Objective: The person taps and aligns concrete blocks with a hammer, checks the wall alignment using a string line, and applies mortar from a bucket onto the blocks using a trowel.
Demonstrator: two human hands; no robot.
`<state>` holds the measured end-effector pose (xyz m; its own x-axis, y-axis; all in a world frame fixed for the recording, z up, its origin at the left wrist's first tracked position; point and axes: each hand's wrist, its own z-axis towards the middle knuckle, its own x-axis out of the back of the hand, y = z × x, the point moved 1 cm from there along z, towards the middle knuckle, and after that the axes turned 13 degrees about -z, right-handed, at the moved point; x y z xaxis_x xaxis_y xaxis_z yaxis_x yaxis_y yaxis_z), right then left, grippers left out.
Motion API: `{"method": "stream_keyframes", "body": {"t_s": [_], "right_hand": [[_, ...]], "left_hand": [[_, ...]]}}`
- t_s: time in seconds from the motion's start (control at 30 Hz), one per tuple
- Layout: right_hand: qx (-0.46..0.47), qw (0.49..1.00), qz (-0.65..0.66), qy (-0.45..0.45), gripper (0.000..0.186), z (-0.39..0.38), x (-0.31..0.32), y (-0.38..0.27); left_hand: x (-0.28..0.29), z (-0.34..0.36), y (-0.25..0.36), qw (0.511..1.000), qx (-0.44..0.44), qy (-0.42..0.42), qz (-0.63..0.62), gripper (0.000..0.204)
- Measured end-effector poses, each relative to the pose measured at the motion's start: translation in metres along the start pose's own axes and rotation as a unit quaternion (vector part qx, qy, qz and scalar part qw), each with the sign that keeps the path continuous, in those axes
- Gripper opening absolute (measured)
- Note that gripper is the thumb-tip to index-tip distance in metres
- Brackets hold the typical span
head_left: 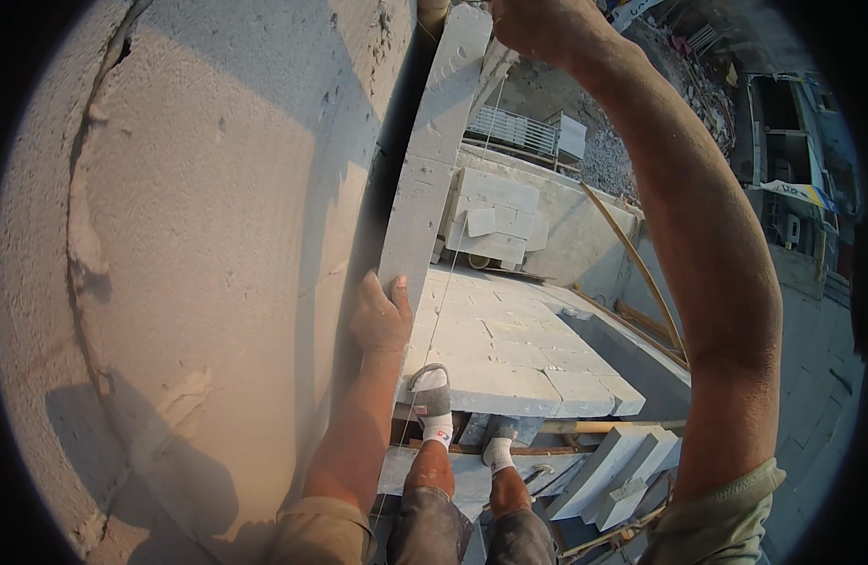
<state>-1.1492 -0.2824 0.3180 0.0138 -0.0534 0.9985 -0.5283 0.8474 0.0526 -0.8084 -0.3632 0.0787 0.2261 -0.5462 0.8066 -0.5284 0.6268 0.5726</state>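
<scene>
A long pale grey aerated concrete block (422, 193) stands along the wall face on the left, with a dark gap between them. My left hand (382, 315) is closed on its near end, thumb on the face turned to me. Up at the far end of the block is my right hand (538, 26), curled, with its fingers partly cut off by the upper edge; what it grips is hidden. A thin string (441, 306) runs down just right of the block. The plastered wall (208, 188) fills the left side.
My feet, in dusty slippers (431, 391), are on stacked pale blocks (500, 348) and beside their near edge. More blocks (495, 207) are piled farther off. Loose slabs (613, 476) lean at lower right. A wooden pole (632, 254) slants at right; rubble (608, 160) lies below.
</scene>
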Motion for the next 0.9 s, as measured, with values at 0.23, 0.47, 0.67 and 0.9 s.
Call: {"method": "stream_keyframes", "body": {"t_s": [0.23, 0.47, 0.67, 0.9], "right_hand": [[0.097, 0.958, -0.267, 0.024, 0.013, 0.045, 0.000, -0.004], [0.128, 0.919, -0.332, 0.173, 0.018, 0.057, -0.018, 0.007], [0.102, 0.909, -0.402, 0.026, 0.018, 0.071, -0.019, 0.006], [0.133, 0.835, -0.529, -0.075, 0.021, 0.078, -0.016, 0.003]], "left_hand": [[-0.009, -0.003, 0.003, 1.000, -0.026, 0.010, -0.004, 0.048], [0.000, -0.001, 0.002, 0.999, 0.028, -0.032, -0.027, 0.051], [-0.005, -0.001, -0.003, 1.000, -0.021, 0.012, -0.009, 0.049], [0.001, 0.002, 0.005, 0.998, 0.040, -0.043, -0.026, 0.050]]}}
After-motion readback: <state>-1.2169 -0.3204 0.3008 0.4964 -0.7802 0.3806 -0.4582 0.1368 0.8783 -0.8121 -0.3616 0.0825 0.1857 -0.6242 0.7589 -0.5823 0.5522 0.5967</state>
